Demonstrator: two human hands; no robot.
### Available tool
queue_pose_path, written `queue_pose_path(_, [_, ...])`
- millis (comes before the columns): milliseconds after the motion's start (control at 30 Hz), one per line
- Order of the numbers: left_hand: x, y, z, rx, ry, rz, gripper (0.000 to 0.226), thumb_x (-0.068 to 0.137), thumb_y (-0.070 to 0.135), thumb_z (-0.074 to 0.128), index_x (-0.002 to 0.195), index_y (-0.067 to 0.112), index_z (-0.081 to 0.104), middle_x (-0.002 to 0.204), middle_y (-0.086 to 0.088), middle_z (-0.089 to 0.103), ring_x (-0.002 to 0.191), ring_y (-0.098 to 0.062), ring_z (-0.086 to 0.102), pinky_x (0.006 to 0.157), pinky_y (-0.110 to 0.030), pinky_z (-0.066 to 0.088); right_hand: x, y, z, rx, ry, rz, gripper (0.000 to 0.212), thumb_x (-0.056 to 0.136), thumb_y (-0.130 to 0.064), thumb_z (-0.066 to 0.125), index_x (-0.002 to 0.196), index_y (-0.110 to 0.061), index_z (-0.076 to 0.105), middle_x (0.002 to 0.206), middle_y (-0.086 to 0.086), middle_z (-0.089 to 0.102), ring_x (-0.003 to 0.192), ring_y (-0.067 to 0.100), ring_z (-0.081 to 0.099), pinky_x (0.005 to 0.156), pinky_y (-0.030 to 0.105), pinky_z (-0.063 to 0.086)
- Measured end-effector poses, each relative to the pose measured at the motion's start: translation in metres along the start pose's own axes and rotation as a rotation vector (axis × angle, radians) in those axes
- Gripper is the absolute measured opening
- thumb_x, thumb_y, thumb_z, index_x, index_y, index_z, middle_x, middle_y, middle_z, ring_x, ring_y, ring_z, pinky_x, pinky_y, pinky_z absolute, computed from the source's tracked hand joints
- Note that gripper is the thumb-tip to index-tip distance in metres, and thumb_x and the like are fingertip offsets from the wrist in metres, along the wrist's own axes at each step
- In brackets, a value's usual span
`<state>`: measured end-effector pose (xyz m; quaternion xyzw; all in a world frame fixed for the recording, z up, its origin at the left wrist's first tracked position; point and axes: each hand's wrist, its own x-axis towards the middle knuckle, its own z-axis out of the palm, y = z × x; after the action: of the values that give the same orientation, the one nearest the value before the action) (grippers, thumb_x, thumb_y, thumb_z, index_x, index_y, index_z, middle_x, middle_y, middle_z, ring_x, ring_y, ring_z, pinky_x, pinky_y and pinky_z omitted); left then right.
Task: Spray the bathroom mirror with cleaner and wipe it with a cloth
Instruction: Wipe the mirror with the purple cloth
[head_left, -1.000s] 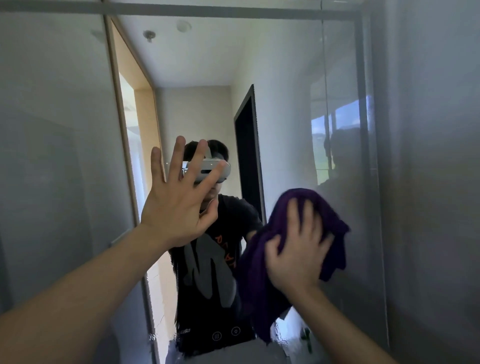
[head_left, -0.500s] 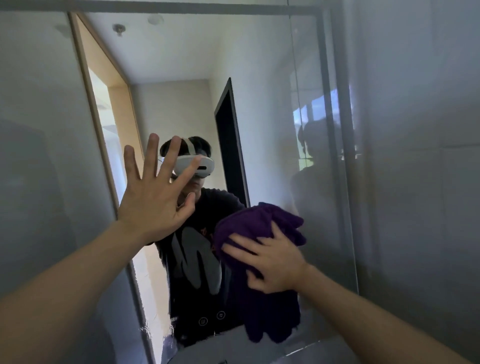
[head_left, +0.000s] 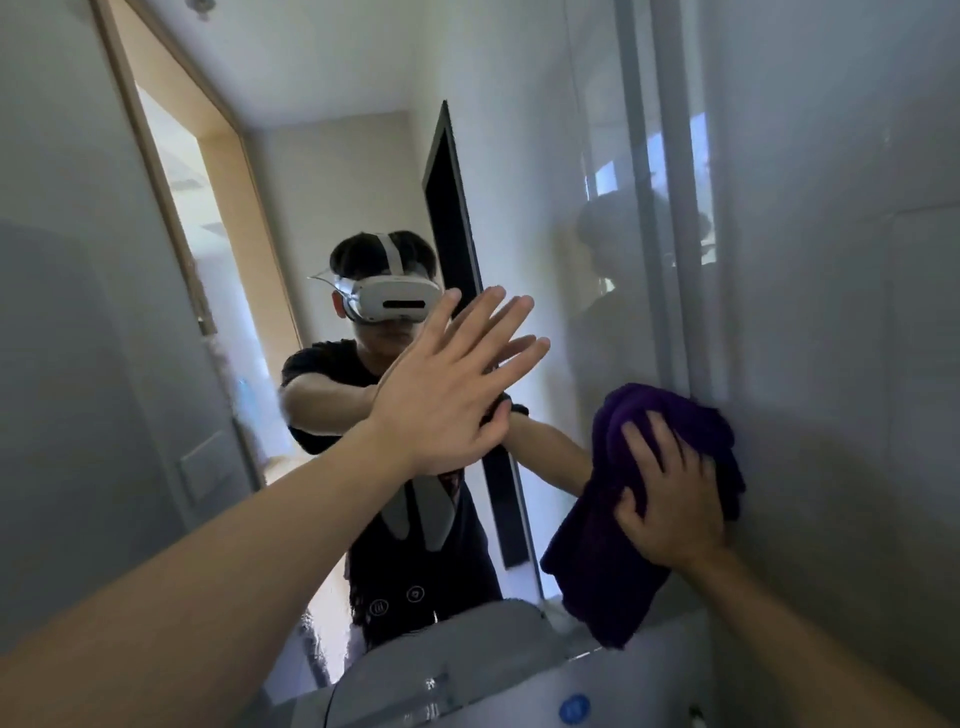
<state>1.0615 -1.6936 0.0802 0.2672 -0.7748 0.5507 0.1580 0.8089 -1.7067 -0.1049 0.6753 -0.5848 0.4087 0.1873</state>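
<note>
Purple cloth (head_left: 597, 551): bunched and pressed to the bathroom mirror (head_left: 519, 171), low on its right side, at the edge where the glass meets the grey wall (head_left: 841, 338). A loose tail hangs down toward the white rounded fixture (head_left: 467, 670) below. Cannot tell whether it touches.

Right hand (head_left: 672, 504): palm over the wad, fingers fairly straight and spread. It pushes the cloth into the glass rather than clenching it, and the thumb sinks into a fold.

Left hand (head_left: 447, 400): released, holding nothing, fingers splayed, flat toward the glass at mid-mirror. It appears to meet its own reflection, so it is likely braced on the surface.

Step in hand, judged: wiping, an edge pass along the right border. No spray bottle in view. Cannot tell how wet the glass is.

Notes for doing it well:
- Keep pressure even under the whole palm. A wad this thick likely contacts only at its high spots, so flatten or refold it to a clean face.
- Run along the edge in one straight stroke, then overlap inward, so residue is not pushed into the seam.
- Gather the hanging tail, which may drag and smear.
- The bare left palm on the glass probably leaves prints, so wipe that patch last.
</note>
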Motion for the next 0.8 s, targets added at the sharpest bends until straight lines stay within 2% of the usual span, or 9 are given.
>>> queue_pose_path(267, [0.002,0.002,0.025,0.055,0.06,0.0,0.068,0.093,0.039,0.04,0.158,0.019,0.034,0.17,-0.015,0.012,0.157,-0.038,0.006,0.122,-0.066,0.011,-0.039,0.015,0.033,0.032,-0.019,0.03,0.072,0.076,-0.038,0.048,0.144,-0.016,0.04,0.148,0.014,0.037,0.112,0.038,0.051,0.088,0.057,0.052])
queue_pose_path(367, [0.002,0.003,0.023,0.063,0.073,-0.009,0.067,0.093,0.038,0.039,0.157,0.018,0.035,0.17,-0.015,0.014,0.157,-0.038,0.007,0.122,-0.066,0.011,-0.059,0.012,0.044,0.048,-0.063,0.115,0.072,0.074,-0.038,0.046,0.142,-0.014,0.042,0.144,0.017,0.039,0.103,0.044,0.062,0.081,0.058,0.055])
queue_pose_path(467, [0.002,0.003,0.023,0.07,0.08,-0.004,0.067,0.093,0.039,0.039,0.157,0.018,0.035,0.17,-0.016,0.014,0.157,-0.038,0.007,0.122,-0.066,0.01,-0.076,0.002,0.055,0.07,-0.086,0.245,0.071,0.072,-0.037,0.044,0.138,-0.011,0.045,0.138,0.026,0.052,0.094,0.05,0.068,0.076,0.063,0.056])
queue_pose_path(533, [0.003,0.003,0.023,0.065,0.081,-0.005,0.067,0.093,0.039,0.04,0.157,0.018,0.035,0.17,-0.015,0.014,0.157,-0.038,0.007,0.122,-0.066,0.01,-0.085,-0.008,0.061,0.126,-0.033,0.336,0.07,0.072,-0.035,0.043,0.138,-0.01,0.045,0.137,0.031,0.055,0.097,0.052,0.067,0.079,0.065,0.053])
queue_pose_path(633, [0.003,0.002,0.026,0.069,0.089,0.001,0.067,0.094,0.04,0.039,0.157,0.018,0.036,0.17,-0.016,0.013,0.157,-0.038,0.007,0.122,-0.066,0.011,-0.093,-0.031,0.072,0.258,0.092,0.508,0.072,0.075,-0.032,0.041,0.141,-0.004,0.046,0.144,0.033,0.048,0.114,0.055,0.058,0.093,0.069,0.045])
queue_pose_path(700, [0.002,0.003,0.027,0.071,0.102,0.002,0.066,0.094,0.04,0.038,0.156,0.018,0.037,0.17,-0.016,0.013,0.157,-0.038,0.008,0.122,-0.066,0.01,-0.095,-0.05,0.079,0.33,0.196,0.651,0.074,0.074,-0.023,0.043,0.143,0.001,0.048,0.149,0.032,0.044,0.126,0.055,0.049,0.102,0.072,0.039])
queue_pose_path(800, [0.002,0.003,0.025,0.065,0.113,-0.001,0.065,0.093,0.039,0.038,0.155,0.017,0.039,0.169,-0.016,0.015,0.156,-0.039,0.01,0.123,-0.065,0.009,-0.093,-0.078,0.083,0.419,0.299,0.825,0.075,0.072,-0.012,0.045,0.145,0.005,0.045,0.151,0.034,0.041,0.134,0.055,0.042,0.107,0.073,0.032])
